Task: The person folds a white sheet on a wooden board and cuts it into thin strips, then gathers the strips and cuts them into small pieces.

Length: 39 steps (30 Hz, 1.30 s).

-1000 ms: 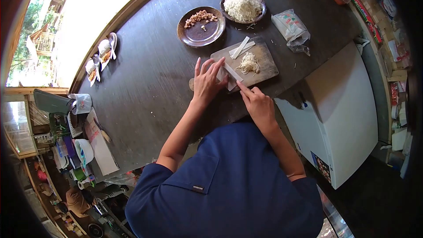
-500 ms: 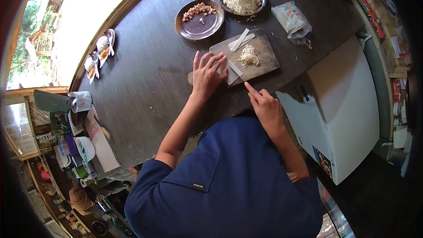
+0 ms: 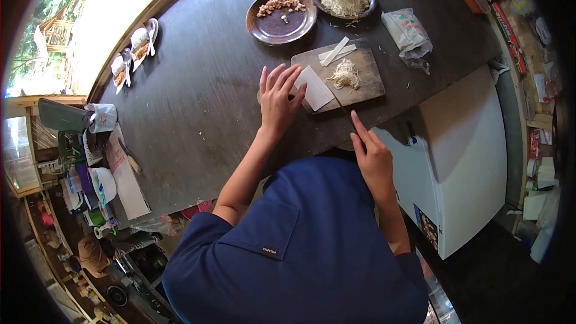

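Nearest, a small woven label [image 3: 270, 250] sits at the pocket of the dark blue shirt [image 3: 312, 246]; its letters are too small to read surely. A picture sticker [image 3: 426, 227] on the white freezer [image 3: 465, 174] shows no legible words.

The right hand [image 3: 373, 155] grips a thin knife [image 3: 344, 109], forefinger stretched along it, the other fingers curled around the handle. The left hand [image 3: 279, 103] has its fingers spread at the left edge of a flat white slab [image 3: 315, 88]; how firmly they press, I cannot tell. The slab lies on the near left part of the cutting board [image 3: 373, 87], the blade just beside its right edge.

This looks like the slicing step, partway through: cut strips [image 3: 337, 54] and a pile of shreds [image 3: 345, 75] share the board. Another cut would call for a flat, steady hold, fingertips clear of the blade.

Beyond, on the counter [image 3: 186, 132], a plastic bag [image 3: 408, 31] carries reddish and green print, and a flattened carton [image 3: 127, 177] has red lettering, both unreadable here.
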Each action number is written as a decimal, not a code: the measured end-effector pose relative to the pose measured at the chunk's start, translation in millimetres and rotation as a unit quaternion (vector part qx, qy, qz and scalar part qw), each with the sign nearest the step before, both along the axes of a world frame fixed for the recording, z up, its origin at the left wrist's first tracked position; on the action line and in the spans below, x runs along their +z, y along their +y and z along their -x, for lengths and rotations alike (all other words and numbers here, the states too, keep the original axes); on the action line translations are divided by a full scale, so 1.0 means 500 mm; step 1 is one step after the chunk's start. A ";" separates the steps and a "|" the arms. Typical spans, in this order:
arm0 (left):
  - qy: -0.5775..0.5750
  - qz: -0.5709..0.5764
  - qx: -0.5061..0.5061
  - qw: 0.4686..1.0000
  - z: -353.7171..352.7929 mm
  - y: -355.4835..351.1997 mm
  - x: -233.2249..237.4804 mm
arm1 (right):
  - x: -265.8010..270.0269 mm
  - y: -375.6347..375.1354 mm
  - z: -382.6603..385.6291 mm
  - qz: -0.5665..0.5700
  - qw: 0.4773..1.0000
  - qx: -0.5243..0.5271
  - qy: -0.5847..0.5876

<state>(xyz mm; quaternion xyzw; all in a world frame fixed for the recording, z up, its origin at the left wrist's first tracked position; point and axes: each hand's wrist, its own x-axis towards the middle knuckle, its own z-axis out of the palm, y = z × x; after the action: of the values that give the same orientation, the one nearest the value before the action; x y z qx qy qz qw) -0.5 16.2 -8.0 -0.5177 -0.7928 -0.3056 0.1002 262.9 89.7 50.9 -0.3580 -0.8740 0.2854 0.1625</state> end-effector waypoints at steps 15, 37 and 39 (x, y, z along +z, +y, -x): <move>-0.009 -0.001 -0.002 1.000 -0.016 -0.023 -0.018 | -0.060 0.003 0.144 -0.080 0.993 0.046 -0.072; -0.013 0.057 -0.118 0.991 0.050 0.018 0.019 | -0.064 0.001 0.144 -0.096 0.990 0.041 -0.095; -0.016 0.060 -0.114 0.992 0.051 0.016 0.011 | -0.067 -0.003 0.136 -0.098 0.990 0.040 -0.095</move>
<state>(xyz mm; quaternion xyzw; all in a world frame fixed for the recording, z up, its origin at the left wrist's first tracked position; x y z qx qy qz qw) -25.8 24.2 -2.5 -0.6047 -0.7470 -0.2753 0.0211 194.9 88.3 17.5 -0.3304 -0.9229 0.1695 0.1019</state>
